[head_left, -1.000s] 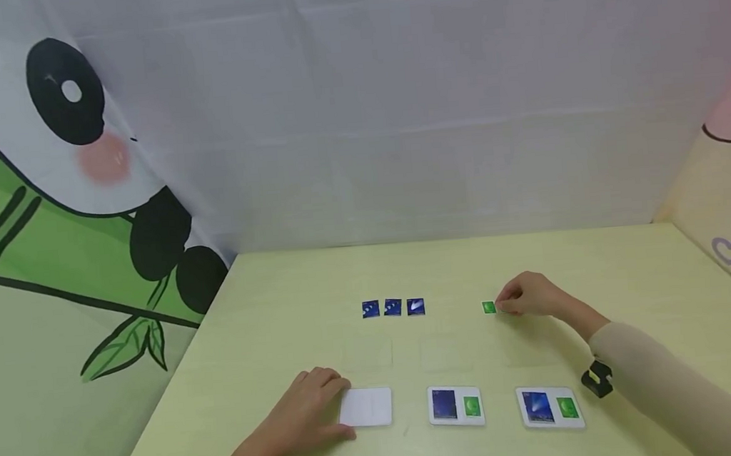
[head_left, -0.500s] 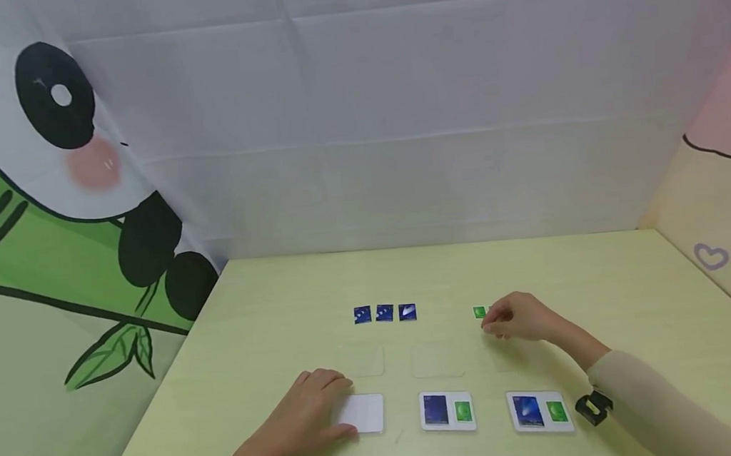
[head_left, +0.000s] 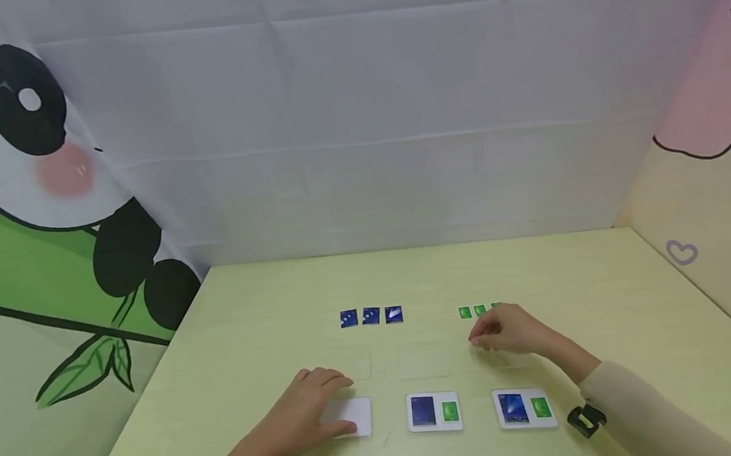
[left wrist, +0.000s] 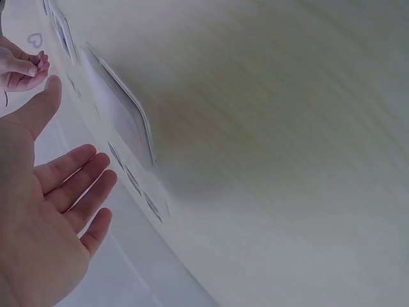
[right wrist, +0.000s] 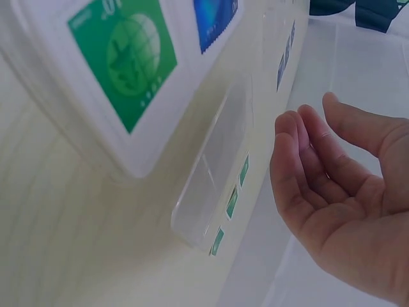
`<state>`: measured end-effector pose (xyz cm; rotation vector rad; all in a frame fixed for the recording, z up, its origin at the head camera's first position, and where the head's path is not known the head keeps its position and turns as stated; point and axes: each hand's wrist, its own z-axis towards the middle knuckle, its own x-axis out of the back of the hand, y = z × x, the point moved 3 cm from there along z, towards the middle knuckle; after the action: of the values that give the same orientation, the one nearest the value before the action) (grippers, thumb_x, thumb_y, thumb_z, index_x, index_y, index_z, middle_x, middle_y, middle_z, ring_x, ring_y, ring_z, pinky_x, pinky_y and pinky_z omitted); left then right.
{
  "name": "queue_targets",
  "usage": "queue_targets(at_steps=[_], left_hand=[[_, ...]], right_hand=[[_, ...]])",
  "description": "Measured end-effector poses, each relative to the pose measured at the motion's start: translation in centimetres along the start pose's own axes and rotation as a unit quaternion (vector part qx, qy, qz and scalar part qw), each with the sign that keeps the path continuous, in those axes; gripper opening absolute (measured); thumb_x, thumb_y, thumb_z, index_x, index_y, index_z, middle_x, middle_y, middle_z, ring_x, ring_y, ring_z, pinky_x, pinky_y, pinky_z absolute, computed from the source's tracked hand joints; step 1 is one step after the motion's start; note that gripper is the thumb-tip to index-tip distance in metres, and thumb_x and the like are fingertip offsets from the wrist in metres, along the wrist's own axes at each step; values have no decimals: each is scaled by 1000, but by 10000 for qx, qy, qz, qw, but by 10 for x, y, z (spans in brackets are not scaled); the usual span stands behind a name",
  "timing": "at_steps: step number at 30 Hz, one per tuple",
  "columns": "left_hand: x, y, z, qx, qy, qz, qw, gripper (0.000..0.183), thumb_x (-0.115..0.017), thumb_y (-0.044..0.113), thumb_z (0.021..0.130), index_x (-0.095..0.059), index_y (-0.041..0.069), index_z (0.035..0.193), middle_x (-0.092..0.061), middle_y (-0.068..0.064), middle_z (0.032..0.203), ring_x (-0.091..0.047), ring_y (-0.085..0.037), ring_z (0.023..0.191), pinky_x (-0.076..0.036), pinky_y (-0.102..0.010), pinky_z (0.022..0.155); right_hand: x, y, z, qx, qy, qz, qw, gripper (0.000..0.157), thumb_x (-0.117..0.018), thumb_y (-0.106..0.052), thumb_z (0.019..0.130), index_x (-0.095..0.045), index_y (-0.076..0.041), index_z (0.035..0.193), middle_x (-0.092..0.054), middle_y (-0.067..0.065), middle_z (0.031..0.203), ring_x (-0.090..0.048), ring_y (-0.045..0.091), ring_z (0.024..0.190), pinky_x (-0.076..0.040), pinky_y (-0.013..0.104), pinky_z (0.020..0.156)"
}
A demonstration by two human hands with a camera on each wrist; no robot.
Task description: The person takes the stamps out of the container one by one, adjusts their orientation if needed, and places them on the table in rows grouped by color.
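Pale yellow, with a faint grain in the wrist views, the table (head_left: 157,452) runs from the person's side back to a cloth wall. Nearest on it is a row of three cards, set apart by strips of tabletop. At the row's left end is the plain white card (head_left: 359,411); the middle card (head_left: 439,412) and the right card (head_left: 528,415) each carry a blue picture and a smaller green one. The left hand (head_left: 306,415) covers the white card's left side, fingers relaxed and parted, gripping nothing; it seems to hover, though contact is hard to judge. The right sleeve (head_left: 651,417), with a black device (head_left: 587,420) at its cuff, slants in past the right card.

Behind the cards lie clear pieces (head_left: 424,361), faint against the table. The right hand (head_left: 509,330) is over that row, fingers loosely bent, thumb apart from them, with hold of nothing visible. Just beyond it sit three green squares (head_left: 480,310), the last partly hidden by the hand; three blue squares (head_left: 371,316) line up well to their left.

Farther back, a broad band of tabletop reaches the rear edge and the whitish cloth wall (head_left: 358,128). Along the side edges stand a painted left panel (head_left: 53,274) and a right panel (head_left: 705,208) with a purple heart (head_left: 682,252).
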<state>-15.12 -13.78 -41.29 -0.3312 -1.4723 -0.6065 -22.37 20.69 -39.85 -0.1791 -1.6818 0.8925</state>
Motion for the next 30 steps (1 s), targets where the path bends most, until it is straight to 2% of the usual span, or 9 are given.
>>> queue_targets(at_steps=[6,10,20,30], left_hand=[[-1,5,4,53,-228,-101,9997,58,-70,53,80,-63,14,122,-65,1,122,-57,-18,114,-41,-42,99],[1,5,6,92,-276,-123,9995,58,-70,52,80,-63,14,123,-65,0,123,-57,-20,115,-42,-43,100],[3,5,10,-143,61,-161,9997,53,-72,47,80,-63,13,120,-66,-1,120,-57,-18,114,-42,-41,98],[1,3,17,7,-107,-310,9995,55,-71,48,81,-62,14,124,-63,-2,125,-55,-20,118,-41,-43,101]], right_hand=[[-7,-1,-9,7,16,-179,9998,9,-68,-16,88,-73,-9,92,-71,-2,84,-55,6,70,-47,19,63],[-11,-3,-12,106,-15,-165,9998,9,-69,-17,87,-73,-10,91,-71,-3,85,-54,4,70,-47,18,63],[-17,-13,-18,280,48,-188,9994,10,-69,-17,87,-72,-8,92,-71,-3,86,-56,0,73,-49,16,67],[-25,-18,-24,379,29,-40,9993,13,-69,-18,87,-71,-9,96,-69,-5,85,-57,0,74,-50,16,69]])
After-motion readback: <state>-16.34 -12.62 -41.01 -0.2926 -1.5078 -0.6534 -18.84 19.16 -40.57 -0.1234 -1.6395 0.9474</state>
